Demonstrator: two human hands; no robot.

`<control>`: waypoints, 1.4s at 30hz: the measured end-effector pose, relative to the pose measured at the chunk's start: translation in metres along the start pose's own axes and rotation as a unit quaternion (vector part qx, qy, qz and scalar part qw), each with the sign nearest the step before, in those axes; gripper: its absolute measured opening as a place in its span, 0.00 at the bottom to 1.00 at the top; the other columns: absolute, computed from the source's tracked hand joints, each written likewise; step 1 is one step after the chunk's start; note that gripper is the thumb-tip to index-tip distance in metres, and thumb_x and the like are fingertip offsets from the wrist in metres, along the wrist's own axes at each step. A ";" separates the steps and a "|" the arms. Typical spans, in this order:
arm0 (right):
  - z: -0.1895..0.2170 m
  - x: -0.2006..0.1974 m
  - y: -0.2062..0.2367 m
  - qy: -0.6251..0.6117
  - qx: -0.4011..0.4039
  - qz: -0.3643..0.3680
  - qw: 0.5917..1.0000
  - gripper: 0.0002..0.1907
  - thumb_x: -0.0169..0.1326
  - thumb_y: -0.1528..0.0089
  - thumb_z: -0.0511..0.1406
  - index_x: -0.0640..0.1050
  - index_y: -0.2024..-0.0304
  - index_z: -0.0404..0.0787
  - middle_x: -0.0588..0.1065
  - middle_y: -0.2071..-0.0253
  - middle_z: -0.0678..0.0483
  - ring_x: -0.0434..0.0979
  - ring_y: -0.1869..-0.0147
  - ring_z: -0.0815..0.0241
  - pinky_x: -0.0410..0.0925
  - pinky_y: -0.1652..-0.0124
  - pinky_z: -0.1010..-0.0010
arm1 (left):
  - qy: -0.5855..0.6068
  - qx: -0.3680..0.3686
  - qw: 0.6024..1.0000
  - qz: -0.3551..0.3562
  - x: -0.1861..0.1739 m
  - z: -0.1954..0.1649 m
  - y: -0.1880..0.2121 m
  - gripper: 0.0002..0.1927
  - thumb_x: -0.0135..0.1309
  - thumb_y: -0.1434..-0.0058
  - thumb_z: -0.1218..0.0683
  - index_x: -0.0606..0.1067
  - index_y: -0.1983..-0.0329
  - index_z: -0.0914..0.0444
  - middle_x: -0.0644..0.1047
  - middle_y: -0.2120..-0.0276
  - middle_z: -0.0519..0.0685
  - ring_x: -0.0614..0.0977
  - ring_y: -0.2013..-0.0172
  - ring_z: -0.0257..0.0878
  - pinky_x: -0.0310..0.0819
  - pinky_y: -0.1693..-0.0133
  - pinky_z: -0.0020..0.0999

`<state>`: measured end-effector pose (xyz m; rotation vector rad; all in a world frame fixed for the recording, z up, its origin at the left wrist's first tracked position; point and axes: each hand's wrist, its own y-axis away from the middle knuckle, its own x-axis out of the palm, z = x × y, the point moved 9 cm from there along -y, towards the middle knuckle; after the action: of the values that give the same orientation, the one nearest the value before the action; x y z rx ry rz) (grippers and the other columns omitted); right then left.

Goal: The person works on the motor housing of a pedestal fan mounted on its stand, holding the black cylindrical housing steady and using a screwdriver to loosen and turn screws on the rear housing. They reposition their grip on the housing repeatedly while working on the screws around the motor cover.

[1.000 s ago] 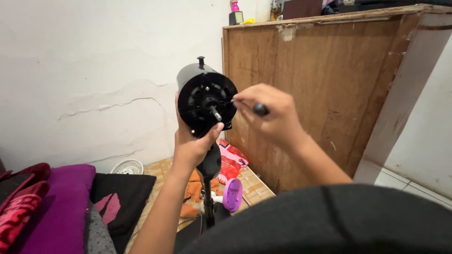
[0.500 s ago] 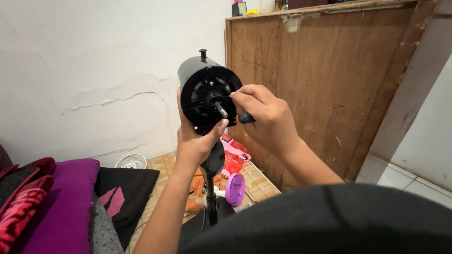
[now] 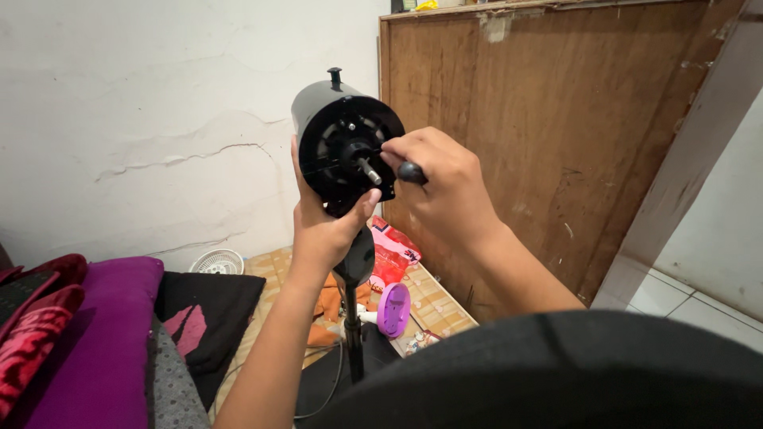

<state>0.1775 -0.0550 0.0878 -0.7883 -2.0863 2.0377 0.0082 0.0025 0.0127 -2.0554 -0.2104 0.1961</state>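
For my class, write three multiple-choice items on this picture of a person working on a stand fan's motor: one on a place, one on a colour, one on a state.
1. Where does the purple disc lie?
A. On the floor beside the stand pole
B. On the purple cushion
C. On top of the wooden cabinet

2. What colour is the fan motor housing?
A. White
B. Black
C. Red

3. How does the metal shaft at the motor's front stand?
A. Covered by a blade
B. Hidden behind a grille
C. Bare

Answers:
1. A, since the disc rests low on the patterned floor by the pole.
2. B, as the housing held from below by the left hand is black throughout.
3. C, since the shaft sticks out uncovered while the right hand holds a dark-handled tool at the motor face.
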 end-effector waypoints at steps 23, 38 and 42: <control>0.007 -0.009 0.007 -0.025 -0.007 -0.042 0.999 0.08 0.63 0.36 0.26 0.80 0.55 0.35 0.80 0.57 0.47 0.83 0.54 0.52 0.75 0.54 0.67 | -0.007 -0.086 0.996 0.001 -0.013 0.030 -0.003 0.36 0.67 0.43 0.47 0.66 0.36 0.63 0.82 0.55 0.51 0.83 0.56 0.37 0.79 0.54 0.33; 0.011 -0.019 0.016 0.004 -0.002 -0.096 0.995 0.08 0.63 0.34 0.24 0.80 0.53 0.35 0.79 0.57 0.47 0.82 0.56 0.55 0.74 0.56 0.69 | -0.012 -0.217 0.976 -0.008 -0.009 0.036 0.007 0.37 0.66 0.49 0.45 0.68 0.40 0.62 0.81 0.66 0.50 0.79 0.69 0.38 0.76 0.67 0.35; 0.019 -0.022 0.020 0.005 0.000 -0.101 0.995 0.09 0.63 0.33 0.24 0.80 0.51 0.35 0.78 0.56 0.47 0.82 0.54 0.55 0.74 0.57 0.71 | -0.038 -0.151 0.988 -0.009 -0.012 0.024 0.005 0.34 0.66 0.46 0.44 0.70 0.40 0.62 0.82 0.63 0.47 0.81 0.64 0.36 0.77 0.60 0.32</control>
<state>0.1936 -0.0824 0.0727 -0.5611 -2.0660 1.9240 -0.0086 0.0178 -0.0025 -2.3472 -0.3211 0.2428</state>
